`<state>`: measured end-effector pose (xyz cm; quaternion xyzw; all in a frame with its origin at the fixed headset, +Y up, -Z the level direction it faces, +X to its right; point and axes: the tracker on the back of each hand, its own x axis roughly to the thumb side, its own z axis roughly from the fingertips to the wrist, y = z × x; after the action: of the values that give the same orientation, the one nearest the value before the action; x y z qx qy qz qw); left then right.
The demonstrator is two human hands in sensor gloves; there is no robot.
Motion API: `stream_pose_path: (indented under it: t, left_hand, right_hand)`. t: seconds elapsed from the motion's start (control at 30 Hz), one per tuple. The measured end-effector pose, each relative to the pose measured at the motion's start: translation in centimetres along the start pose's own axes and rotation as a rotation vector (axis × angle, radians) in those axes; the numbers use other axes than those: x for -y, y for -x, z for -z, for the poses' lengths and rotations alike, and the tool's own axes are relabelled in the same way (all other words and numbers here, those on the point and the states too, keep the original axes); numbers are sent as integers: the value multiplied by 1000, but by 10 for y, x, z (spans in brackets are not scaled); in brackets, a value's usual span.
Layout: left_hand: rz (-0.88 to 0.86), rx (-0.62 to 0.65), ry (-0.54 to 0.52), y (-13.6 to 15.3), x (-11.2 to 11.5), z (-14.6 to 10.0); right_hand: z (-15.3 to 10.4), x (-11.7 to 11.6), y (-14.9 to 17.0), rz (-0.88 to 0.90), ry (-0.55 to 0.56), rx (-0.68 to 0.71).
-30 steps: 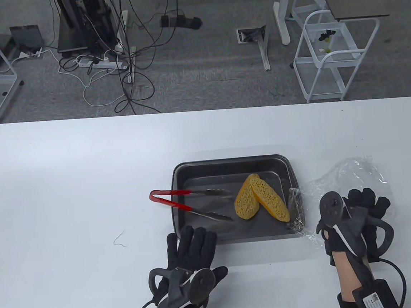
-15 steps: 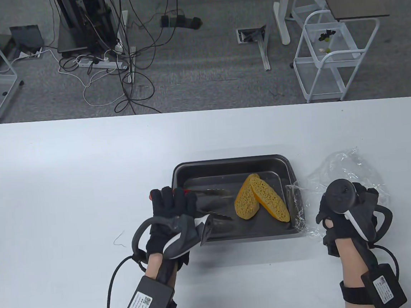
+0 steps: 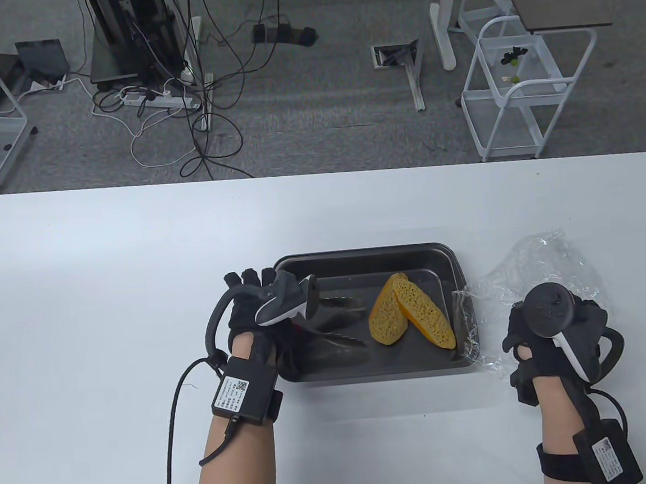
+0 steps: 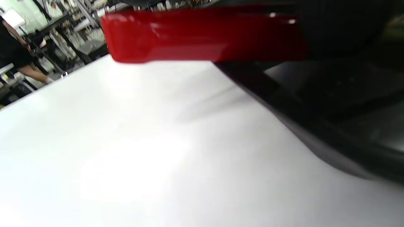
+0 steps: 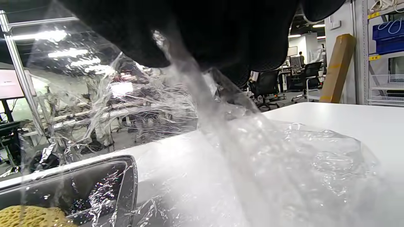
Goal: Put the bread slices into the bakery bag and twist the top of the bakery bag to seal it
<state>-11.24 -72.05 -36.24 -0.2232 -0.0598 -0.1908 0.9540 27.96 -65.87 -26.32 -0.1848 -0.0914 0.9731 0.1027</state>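
The white table (image 3: 104,261) spreads under everything, and the dark baking tray (image 3: 358,257) sits toward six o'clock of its middle. At the tray's three o'clock the clear bakery bag (image 3: 534,268) lies crumpled on the table, one edge draped over the tray's right rim. My right hand (image 3: 557,334) is at the bag's six o'clock, and in the right wrist view the film runs up between my gloved fingers (image 5: 202,34), so I judge them pinched on it.

My left hand (image 3: 262,321) covers the tray's nine o'clock end, right over the red handle of the tongs (image 4: 202,34), whose steel tips (image 3: 340,305) point toward three o'clock inside the tray. The handle fills the left wrist view, but I cannot tell whether my fingers have closed on it or only hover there.

The two bread slices (image 3: 411,313) lean on each other in the tray's right half, just at three o'clock of the tong tips, neither bagged yet. They look spongy and full of holes (light, and easy to crush), so I would take each across its broad faces near the middle, gently. The bag is thin, slippery and limp; holding it at the mouth edge should keep it open.
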Motion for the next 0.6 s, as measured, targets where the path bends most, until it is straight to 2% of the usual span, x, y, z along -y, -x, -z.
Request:
stream_pose_path:
  t: [0.2,0.27,0.4,0.6]
  left_hand:
    - [-28,13,28,4,13,22]
    - [-72,26,-15,7,13,24]
    - [-102,27,-34,7,12,23]
    - [-28,5,-99,2,8,11]
  right_hand:
    - [4,-4,3,0,-8,-9]
    - [6,-6,3,-4,-17,-9]
    - [8,-10,3,-5,-29,-9]
    - [8,-10,2,-4,-35,-6]
